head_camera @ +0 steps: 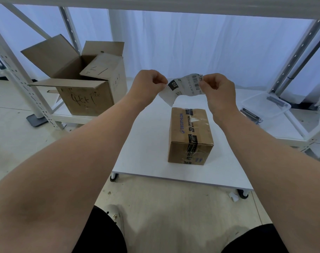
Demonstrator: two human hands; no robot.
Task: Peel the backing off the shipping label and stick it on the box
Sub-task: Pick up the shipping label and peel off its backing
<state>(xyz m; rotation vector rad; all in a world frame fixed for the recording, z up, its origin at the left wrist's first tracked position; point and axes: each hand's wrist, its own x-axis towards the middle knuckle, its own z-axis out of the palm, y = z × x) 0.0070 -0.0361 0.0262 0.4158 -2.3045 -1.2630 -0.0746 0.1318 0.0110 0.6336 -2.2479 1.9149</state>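
Head view: white printed shipping label (183,88) is held in the air, long axis left to right, left hand (148,84) and right hand (217,90) each pinching an end. Taped brown cardboard box (190,134) sits directly below on the white table (146,152), nearer its right edge; backing separation probably just begun.

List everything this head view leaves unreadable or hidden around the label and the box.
All from the head view:
1. Shipping label: fine print and barcode too small and blurred; only "010" reads.
2. Peel progress: hidden where the left hand and right hand pinch the label's ends.
3. Box: far face turned away; tape print too small.
4. Open carton: inside mostly hidden by its flaps and walls.
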